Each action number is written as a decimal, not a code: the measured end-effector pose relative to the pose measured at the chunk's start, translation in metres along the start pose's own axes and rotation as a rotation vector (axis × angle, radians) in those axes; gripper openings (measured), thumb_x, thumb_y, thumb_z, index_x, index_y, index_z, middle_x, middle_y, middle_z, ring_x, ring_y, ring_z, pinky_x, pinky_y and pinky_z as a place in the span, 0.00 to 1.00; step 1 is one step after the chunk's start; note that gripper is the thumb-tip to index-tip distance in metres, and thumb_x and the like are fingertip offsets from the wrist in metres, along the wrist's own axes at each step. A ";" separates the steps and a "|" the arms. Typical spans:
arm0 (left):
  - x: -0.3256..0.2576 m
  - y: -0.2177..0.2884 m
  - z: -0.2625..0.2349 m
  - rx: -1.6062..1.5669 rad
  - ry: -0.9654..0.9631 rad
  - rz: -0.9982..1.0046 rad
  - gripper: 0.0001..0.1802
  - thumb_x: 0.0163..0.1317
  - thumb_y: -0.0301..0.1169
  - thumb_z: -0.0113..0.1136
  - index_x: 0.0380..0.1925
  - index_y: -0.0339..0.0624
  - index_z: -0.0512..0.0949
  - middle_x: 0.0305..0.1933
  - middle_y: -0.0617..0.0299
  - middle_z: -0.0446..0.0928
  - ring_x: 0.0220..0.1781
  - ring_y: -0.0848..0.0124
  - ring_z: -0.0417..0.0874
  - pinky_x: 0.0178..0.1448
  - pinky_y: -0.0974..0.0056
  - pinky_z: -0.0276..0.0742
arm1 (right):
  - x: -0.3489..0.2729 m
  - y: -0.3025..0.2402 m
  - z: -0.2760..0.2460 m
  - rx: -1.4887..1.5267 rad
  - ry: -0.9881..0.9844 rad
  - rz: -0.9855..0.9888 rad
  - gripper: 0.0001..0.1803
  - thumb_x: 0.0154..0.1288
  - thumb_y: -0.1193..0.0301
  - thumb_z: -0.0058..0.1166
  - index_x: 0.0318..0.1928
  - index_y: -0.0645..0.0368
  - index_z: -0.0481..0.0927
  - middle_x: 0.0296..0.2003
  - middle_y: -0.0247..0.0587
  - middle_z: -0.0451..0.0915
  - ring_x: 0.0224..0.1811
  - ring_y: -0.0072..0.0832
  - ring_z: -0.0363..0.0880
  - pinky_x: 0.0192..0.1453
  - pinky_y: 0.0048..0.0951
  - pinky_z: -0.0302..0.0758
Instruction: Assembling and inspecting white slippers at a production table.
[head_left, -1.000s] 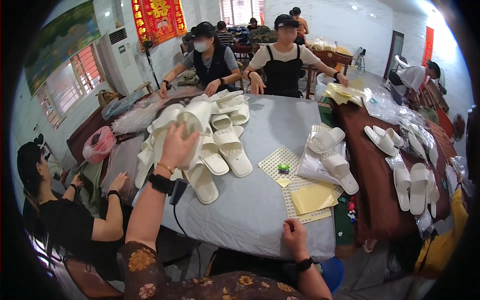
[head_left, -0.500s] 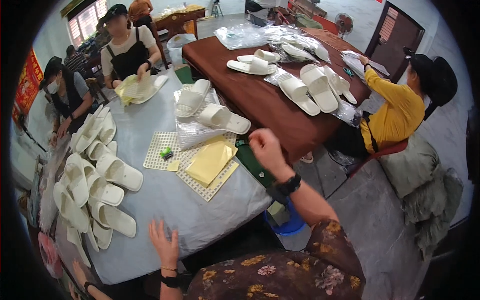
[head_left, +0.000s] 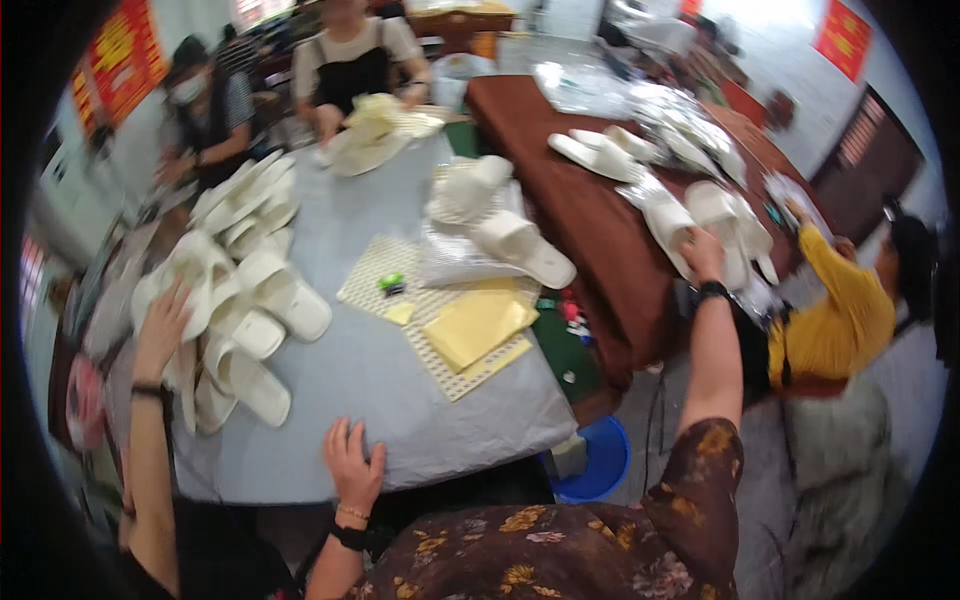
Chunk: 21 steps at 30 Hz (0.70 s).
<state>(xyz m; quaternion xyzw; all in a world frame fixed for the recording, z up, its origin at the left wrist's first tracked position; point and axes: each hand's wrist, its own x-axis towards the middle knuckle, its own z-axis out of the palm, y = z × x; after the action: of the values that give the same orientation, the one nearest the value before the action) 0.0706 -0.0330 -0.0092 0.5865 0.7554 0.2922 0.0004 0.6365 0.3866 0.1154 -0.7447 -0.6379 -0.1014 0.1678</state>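
My left hand [head_left: 352,465] lies on the near edge of the grey-covered table [head_left: 300,455], fingers spread and holding nothing. Stretched out to the right, my right hand [head_left: 703,255] has its fingers closed at the edge of a white slipper [head_left: 664,222] on the brown-covered table. Blur hides exactly how the fingers sit on it. More white slippers [head_left: 712,205] lie just beside that hand. In front of me are yellow paper sheets [head_left: 480,322], a dotted label sheet [head_left: 375,262] and a small green-and-black item [head_left: 391,284].
At left, a co-worker's hand [head_left: 163,325] touches a pile of white slippers [head_left: 285,300]. Two slippers [head_left: 518,243] rest on a plastic-wrapped pack. Other people sit or stand around both tables. A blue bucket [head_left: 597,465] stands below the table's right corner.
My right hand has reached right and forward to the slipper on the brown table. My left hand has settled on the table edge. The view has turned right; a co-worker's arm has reached the pile.
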 end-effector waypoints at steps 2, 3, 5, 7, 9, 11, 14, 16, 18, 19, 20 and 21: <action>-0.001 0.001 -0.006 0.035 0.021 -0.024 0.26 0.60 0.39 0.64 0.55 0.36 0.76 0.65 0.44 0.69 0.69 0.45 0.66 0.72 0.44 0.59 | 0.009 0.003 0.010 -0.005 -0.044 0.004 0.26 0.53 0.64 0.54 0.56 0.54 0.81 0.50 0.53 0.80 0.53 0.51 0.78 0.59 0.47 0.75; 0.004 0.005 -0.004 0.030 0.017 0.018 0.26 0.59 0.39 0.65 0.55 0.36 0.76 0.65 0.45 0.70 0.68 0.45 0.67 0.72 0.44 0.59 | 0.012 0.021 0.015 0.045 -0.004 -0.048 0.23 0.54 0.67 0.57 0.53 0.55 0.80 0.50 0.54 0.80 0.54 0.51 0.78 0.58 0.49 0.75; 0.012 0.010 -0.001 0.011 0.014 0.043 0.26 0.59 0.39 0.65 0.55 0.37 0.76 0.65 0.45 0.70 0.68 0.46 0.67 0.71 0.44 0.60 | 0.017 0.069 0.024 0.154 0.148 -0.109 0.29 0.54 0.68 0.56 0.59 0.59 0.77 0.48 0.56 0.81 0.52 0.51 0.80 0.58 0.49 0.75; 0.017 0.012 0.000 0.004 0.017 0.104 0.26 0.58 0.38 0.65 0.55 0.37 0.76 0.65 0.45 0.70 0.68 0.46 0.67 0.71 0.44 0.61 | 0.022 0.063 0.024 0.241 0.171 -0.121 0.31 0.53 0.69 0.56 0.61 0.61 0.75 0.48 0.57 0.82 0.50 0.52 0.80 0.57 0.48 0.75; 0.011 0.004 0.003 -0.098 -0.026 0.096 0.26 0.59 0.38 0.65 0.55 0.37 0.76 0.65 0.45 0.69 0.68 0.45 0.67 0.72 0.44 0.60 | 0.013 0.062 0.016 0.204 0.285 -0.095 0.35 0.54 0.69 0.55 0.65 0.66 0.72 0.47 0.61 0.82 0.49 0.51 0.82 0.57 0.46 0.75; 0.010 0.002 0.006 -0.049 -0.020 0.058 0.26 0.60 0.35 0.64 0.56 0.35 0.75 0.67 0.44 0.68 0.69 0.45 0.66 0.72 0.46 0.61 | 0.016 0.068 0.006 0.546 0.311 -0.132 0.33 0.57 0.69 0.54 0.65 0.68 0.72 0.54 0.58 0.81 0.56 0.45 0.80 0.64 0.39 0.72; -0.001 -0.005 -0.004 0.008 -0.014 0.025 0.26 0.62 0.36 0.62 0.58 0.35 0.75 0.68 0.44 0.67 0.70 0.45 0.65 0.73 0.46 0.59 | -0.005 0.002 -0.040 0.976 0.105 0.003 0.32 0.62 0.73 0.54 0.66 0.73 0.69 0.58 0.45 0.77 0.60 0.31 0.75 0.64 0.27 0.69; 0.003 -0.002 0.003 -0.013 -0.020 0.075 0.25 0.62 0.37 0.61 0.57 0.36 0.75 0.67 0.44 0.68 0.70 0.45 0.65 0.73 0.44 0.58 | -0.019 -0.011 -0.076 1.312 0.187 0.042 0.30 0.65 0.76 0.54 0.66 0.74 0.68 0.55 0.42 0.78 0.56 0.27 0.76 0.62 0.24 0.70; 0.011 0.000 0.010 -0.018 -0.010 0.101 0.25 0.62 0.39 0.61 0.56 0.36 0.76 0.67 0.44 0.68 0.69 0.44 0.66 0.73 0.43 0.58 | -0.022 -0.006 -0.111 1.571 0.153 0.053 0.25 0.70 0.77 0.50 0.67 0.68 0.70 0.59 0.41 0.76 0.56 0.29 0.77 0.62 0.33 0.72; 0.010 -0.001 0.010 -0.024 -0.005 0.105 0.25 0.62 0.38 0.61 0.56 0.36 0.75 0.67 0.44 0.68 0.69 0.45 0.65 0.73 0.43 0.57 | -0.031 -0.018 -0.128 1.571 0.154 0.055 0.25 0.70 0.77 0.50 0.67 0.68 0.70 0.59 0.41 0.76 0.56 0.29 0.77 0.62 0.33 0.72; 0.005 -0.004 0.007 -0.018 0.003 0.091 0.25 0.62 0.38 0.61 0.56 0.36 0.75 0.67 0.44 0.68 0.69 0.45 0.65 0.73 0.43 0.57 | -0.043 -0.042 -0.144 1.606 0.116 -0.003 0.27 0.68 0.77 0.52 0.68 0.69 0.69 0.59 0.43 0.76 0.55 0.27 0.76 0.63 0.29 0.71; 0.003 -0.004 0.005 -0.011 0.008 0.074 0.25 0.62 0.38 0.61 0.56 0.36 0.75 0.67 0.44 0.68 0.69 0.45 0.65 0.73 0.43 0.57 | -0.055 -0.058 -0.162 1.636 0.082 -0.066 0.29 0.67 0.77 0.54 0.68 0.70 0.68 0.59 0.44 0.75 0.55 0.26 0.76 0.63 0.25 0.71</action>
<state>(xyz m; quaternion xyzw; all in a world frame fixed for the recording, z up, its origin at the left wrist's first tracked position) 0.0680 -0.0287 -0.0144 0.6128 0.7316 0.2986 -0.0101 0.5805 0.2819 0.2520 -0.3635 -0.5251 0.3638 0.6781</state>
